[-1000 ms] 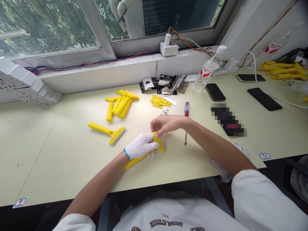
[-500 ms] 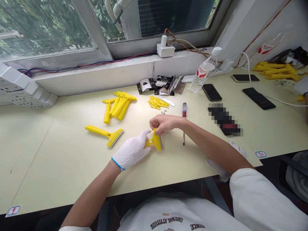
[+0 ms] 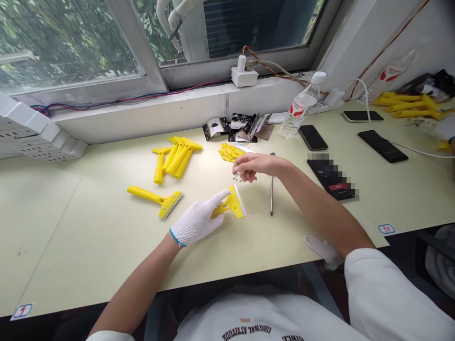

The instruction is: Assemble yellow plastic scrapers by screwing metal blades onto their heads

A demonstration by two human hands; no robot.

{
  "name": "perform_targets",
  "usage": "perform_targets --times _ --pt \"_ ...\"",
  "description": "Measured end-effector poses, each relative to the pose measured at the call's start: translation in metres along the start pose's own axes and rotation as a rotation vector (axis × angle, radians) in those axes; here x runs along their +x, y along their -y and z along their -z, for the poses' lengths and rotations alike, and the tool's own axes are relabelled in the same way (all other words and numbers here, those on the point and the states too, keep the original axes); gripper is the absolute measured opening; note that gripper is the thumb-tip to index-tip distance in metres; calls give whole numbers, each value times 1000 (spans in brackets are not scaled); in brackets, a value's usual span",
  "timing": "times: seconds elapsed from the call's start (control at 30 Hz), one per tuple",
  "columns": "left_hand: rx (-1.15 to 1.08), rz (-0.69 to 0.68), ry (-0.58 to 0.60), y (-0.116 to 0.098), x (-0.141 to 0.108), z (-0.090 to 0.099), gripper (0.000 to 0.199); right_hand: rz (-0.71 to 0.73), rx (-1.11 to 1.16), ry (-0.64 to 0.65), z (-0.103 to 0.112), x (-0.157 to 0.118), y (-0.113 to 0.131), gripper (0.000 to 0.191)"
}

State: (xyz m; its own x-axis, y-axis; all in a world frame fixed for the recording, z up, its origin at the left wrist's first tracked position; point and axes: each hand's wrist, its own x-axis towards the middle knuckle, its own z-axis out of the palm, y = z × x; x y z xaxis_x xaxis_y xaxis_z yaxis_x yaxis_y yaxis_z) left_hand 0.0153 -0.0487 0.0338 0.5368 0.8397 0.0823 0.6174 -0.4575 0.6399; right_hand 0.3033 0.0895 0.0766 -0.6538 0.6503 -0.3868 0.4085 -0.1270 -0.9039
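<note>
My left hand (image 3: 199, 218), in a white knitted glove with a blue cuff, is closed around the handle of a yellow scraper (image 3: 235, 201). The scraper's head points right, with a pale blade strip along its edge; the glove hides most of the handle. My bare right hand (image 3: 256, 166) hovers over several small screws (image 3: 236, 178), its fingers loosely bent and apart. Just behind it lie flat yellow plastic pieces (image 3: 229, 151), partly covered by the hand. A screwdriver (image 3: 272, 196) rests to its right, its handle mostly hidden by my wrist.
Another scraper with a blade (image 3: 169, 204) lies left of my glove, and several yellow scraper handles (image 3: 179, 156) lie behind it. Black card packaging (image 3: 245, 125), a water bottle (image 3: 300, 106) and phones (image 3: 313, 137) stand or lie toward the back and right. A white glove (image 3: 323, 248) hangs at the table edge.
My right hand has left the scraper head and moved back and right to the screws. The scraper stays in my left hand, its head turned slightly.
</note>
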Motion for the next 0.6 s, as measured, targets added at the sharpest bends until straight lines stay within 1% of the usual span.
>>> perform_targets --times 0.07,0.13,0.2,0.23,0.3,0.37,0.43,0.5,0.6 --pt "-112 38 -14 -4 1 5 76 11 -90 -114 12 -5 1 29" --pt "-251 122 -20 -8 3 11 73 -24 -251 -189 20 -7 0 22" --pt "-467 213 9 -11 5 15 72 -79 -426 -227 22 -6 -2 14" --pt "-585 249 31 -12 6 16 72 -93 -502 -226 21 -5 -3 10" --pt "-786 294 64 -11 8 17 67 -90 -629 -192 16 -1 -4 6" --pt "-922 306 62 -7 9 14 56 -57 -735 -144 8 2 -5 9" --pt "-1031 302 52 -3 10 9 49 -29 -815 -127 -1 6 -5 14" --pt "-1120 307 53 1 11 4 45 -22 -874 -158 -10 8 -5 17" --pt "-1236 356 43 4 10 -1 37 -76 -944 -235 -22 12 -5 13"
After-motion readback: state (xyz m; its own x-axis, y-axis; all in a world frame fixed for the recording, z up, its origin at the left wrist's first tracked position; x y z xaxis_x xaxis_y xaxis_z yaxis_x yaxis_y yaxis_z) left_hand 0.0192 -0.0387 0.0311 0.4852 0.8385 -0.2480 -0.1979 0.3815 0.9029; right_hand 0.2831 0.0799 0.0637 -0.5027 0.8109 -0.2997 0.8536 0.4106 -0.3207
